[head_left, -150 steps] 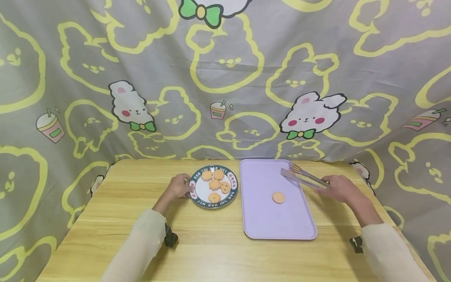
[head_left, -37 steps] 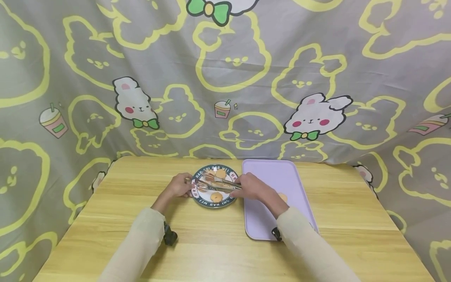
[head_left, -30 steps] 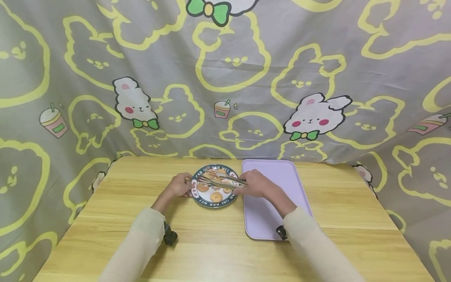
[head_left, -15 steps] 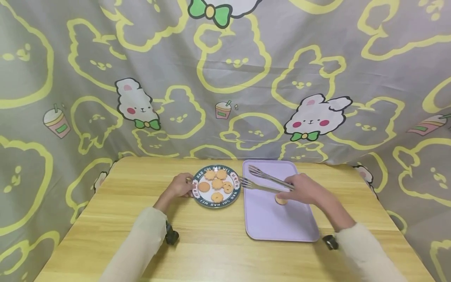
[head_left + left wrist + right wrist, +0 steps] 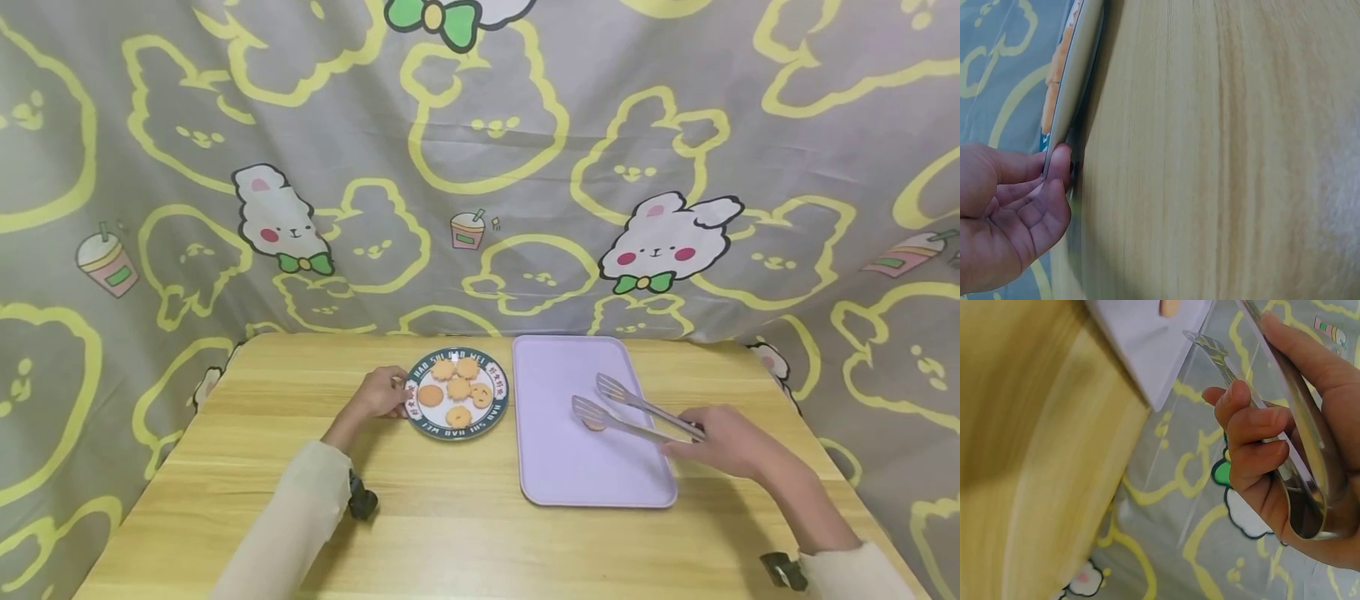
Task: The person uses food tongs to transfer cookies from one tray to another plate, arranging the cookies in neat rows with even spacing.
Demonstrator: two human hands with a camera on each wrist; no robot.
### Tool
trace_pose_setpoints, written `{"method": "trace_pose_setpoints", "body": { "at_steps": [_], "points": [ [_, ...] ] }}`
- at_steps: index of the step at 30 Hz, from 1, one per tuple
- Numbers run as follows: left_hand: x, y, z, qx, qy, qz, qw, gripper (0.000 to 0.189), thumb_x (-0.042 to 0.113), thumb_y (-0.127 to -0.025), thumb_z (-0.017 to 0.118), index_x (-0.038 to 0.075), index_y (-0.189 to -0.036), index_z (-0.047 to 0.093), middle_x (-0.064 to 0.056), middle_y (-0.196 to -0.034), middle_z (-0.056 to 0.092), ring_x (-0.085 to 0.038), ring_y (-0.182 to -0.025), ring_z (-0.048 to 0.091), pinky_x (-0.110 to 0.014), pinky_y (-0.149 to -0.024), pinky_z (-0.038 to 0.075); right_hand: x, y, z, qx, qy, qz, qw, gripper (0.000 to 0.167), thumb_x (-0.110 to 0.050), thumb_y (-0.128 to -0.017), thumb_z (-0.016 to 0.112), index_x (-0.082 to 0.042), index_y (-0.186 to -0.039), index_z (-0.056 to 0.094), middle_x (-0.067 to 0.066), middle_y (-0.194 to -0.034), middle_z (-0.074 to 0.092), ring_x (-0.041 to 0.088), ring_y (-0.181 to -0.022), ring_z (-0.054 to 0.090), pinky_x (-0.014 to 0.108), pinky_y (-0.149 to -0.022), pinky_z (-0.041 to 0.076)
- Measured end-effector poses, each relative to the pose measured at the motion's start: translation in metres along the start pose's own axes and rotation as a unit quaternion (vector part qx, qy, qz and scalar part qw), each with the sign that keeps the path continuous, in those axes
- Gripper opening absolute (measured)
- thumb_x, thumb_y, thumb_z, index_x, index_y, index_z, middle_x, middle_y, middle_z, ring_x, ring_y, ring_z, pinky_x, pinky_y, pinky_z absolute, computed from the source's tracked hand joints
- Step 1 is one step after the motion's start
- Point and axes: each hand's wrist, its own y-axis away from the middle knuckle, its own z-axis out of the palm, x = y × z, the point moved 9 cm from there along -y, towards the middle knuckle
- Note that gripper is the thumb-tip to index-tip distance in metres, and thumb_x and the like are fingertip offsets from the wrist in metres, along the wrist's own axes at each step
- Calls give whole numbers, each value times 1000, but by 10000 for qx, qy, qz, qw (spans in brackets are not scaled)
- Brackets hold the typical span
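Note:
My left hand (image 5: 381,395) pinches the left rim of a round plate (image 5: 425,422) with a dark green lettered border. The left wrist view shows the thumb above the plate's edge (image 5: 1079,69) and fingers curled beneath. Several cookies (image 5: 459,389) lie on the plate, some scalloped, one smooth and round at the left. My right hand (image 5: 723,442) holds metal tongs (image 5: 637,428) by their arms, slotted ends spread over a lilac tray (image 5: 566,467). A single round cookie (image 5: 593,427) on the tray is partly hidden behind the nearer tong end.
The plate and tray stand side by side near the back of a wood-grain table (image 5: 450,542). Behind hangs a grey curtain (image 5: 525,192) with cartoon bears and rabbits. Small black wrist cameras sit at both cuffs.
The tongs have moved right, from over the plate to over the tray. Compared with five seconds ago, the plate holds one more cookie, the smooth round one. My left hand stays at the rim.

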Motion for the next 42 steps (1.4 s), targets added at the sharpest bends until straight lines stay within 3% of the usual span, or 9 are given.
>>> {"method": "trace_pose_setpoints", "body": {
  "at_steps": [10, 20, 31, 37, 42],
  "points": [
    [1, 2, -1, 37, -11, 29, 10000, 39, 6, -90, 59, -7, -126, 51, -15, -83, 64, -13, -56, 62, -24, -53, 55, 7, 10, 10, 40, 88, -39, 9999, 39, -44, -78, 72, -8, -90, 65, -6, -64, 51, 8, -60, 42, 21, -52, 34],
    [0, 2, -1, -1, 3, 5, 10000, 41, 6, -90, 59, -8, -127, 50, -15, -83, 64, -14, -55, 62, -25, -53, 55, 3, 15, 12, 286, 71, -268, 9992, 27, -40, -78, 73, -18, -72, 59, -10, -57, 43, 2, -53, 35, 18, -48, 30],
    [0, 0, 0, 12, -9, 18, 10000, 40, 6, -91, 58, -7, -127, 50, -15, -83, 64, -14, -55, 62, -25, -52, 55, 1, 13, 7, 328, 130, -201, 9992, 27, -38, -79, 73, -17, -70, 58, -10, -57, 42, 3, -53, 36, 18, -48, 30],
    [0, 0, -1, 43, -9, 4, 10000, 40, 6, -90, 59, -7, -127, 50, -15, -83, 64, -14, -56, 62, -25, -53, 56, -17, 3, -5, 463, 107, -359, 9982, 28, -37, -80, 73, -16, -70, 57, -8, -56, 40, 4, -52, 35, 19, -48, 30],
    [1, 1, 0, -7, 85, 27, 10000, 39, 4, -90, 59, -8, -126, 50, -15, -81, 63, -15, -56, 62, -26, -53, 56, -43, -14, -10, 363, -16, -430, 9984, 26, -39, -80, 72, -14, -77, 62, -6, -61, 48, 7, -56, 41, 20, -50, 34]
  ]
}}
